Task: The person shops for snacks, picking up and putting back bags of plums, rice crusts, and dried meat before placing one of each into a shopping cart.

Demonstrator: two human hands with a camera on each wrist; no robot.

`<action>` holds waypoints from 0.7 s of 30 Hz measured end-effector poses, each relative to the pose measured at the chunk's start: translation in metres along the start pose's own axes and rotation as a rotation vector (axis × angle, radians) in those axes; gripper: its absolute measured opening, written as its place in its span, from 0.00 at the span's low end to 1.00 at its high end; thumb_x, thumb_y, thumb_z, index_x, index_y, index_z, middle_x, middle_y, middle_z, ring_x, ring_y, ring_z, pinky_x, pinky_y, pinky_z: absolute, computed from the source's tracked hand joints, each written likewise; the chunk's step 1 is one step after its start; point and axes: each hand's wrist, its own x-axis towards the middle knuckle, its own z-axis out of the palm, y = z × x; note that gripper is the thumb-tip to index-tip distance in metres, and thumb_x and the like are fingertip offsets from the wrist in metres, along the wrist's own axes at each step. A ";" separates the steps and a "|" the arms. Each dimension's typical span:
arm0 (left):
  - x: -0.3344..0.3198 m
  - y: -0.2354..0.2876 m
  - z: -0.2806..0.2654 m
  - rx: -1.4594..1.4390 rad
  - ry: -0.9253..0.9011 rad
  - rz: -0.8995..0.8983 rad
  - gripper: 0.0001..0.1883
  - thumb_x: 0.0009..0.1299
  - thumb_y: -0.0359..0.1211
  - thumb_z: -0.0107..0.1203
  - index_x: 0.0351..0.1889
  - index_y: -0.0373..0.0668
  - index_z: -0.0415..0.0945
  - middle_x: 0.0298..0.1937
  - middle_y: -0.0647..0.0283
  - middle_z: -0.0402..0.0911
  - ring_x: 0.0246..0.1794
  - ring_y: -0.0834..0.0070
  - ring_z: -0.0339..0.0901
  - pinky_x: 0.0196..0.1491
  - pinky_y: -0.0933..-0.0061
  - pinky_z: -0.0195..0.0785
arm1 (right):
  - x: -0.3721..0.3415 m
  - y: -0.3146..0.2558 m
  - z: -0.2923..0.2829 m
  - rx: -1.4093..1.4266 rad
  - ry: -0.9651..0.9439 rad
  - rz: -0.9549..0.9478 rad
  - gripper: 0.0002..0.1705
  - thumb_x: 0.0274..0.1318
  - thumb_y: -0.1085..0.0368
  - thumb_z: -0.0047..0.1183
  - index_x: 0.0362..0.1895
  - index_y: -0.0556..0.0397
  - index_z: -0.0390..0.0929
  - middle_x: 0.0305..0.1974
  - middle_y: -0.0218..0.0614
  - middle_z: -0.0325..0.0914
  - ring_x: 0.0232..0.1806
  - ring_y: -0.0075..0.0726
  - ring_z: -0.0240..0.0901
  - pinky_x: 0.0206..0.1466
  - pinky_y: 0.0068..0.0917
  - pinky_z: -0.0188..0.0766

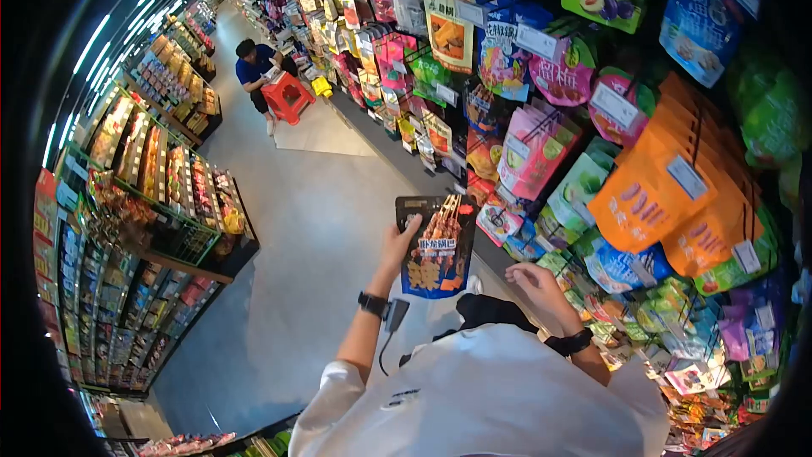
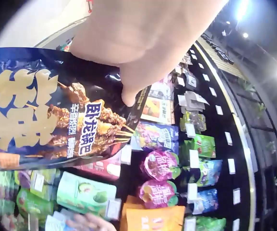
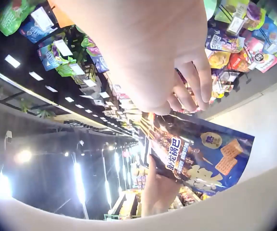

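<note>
My left hand holds a dark blue and black snack bag by its upper left edge, thumb lying over the front. Skewers and large gold characters are printed on the bag, and its front faces up at the head camera. In the left wrist view the thumb presses the bag near its top. To the right, beside the shelf, my right hand hangs with loosely bent fingers and nothing in it. The right wrist view has this hand above the bag, overlapping its top edge.
Hanging snack bags line the wall rack on the right, among them orange bags and pink bags. Up the aisle a person is low down beside a red stool. Stocked shelves stand on the left.
</note>
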 end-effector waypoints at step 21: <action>0.404 0.027 0.026 -0.019 -0.595 0.036 0.17 0.81 0.42 0.57 0.54 0.37 0.81 0.46 0.68 0.88 0.42 0.84 0.82 0.46 0.79 0.74 | 0.127 -0.046 0.058 -0.054 0.583 0.216 0.11 0.73 0.68 0.51 0.50 0.63 0.80 0.41 0.42 0.85 0.46 0.36 0.85 0.51 0.31 0.79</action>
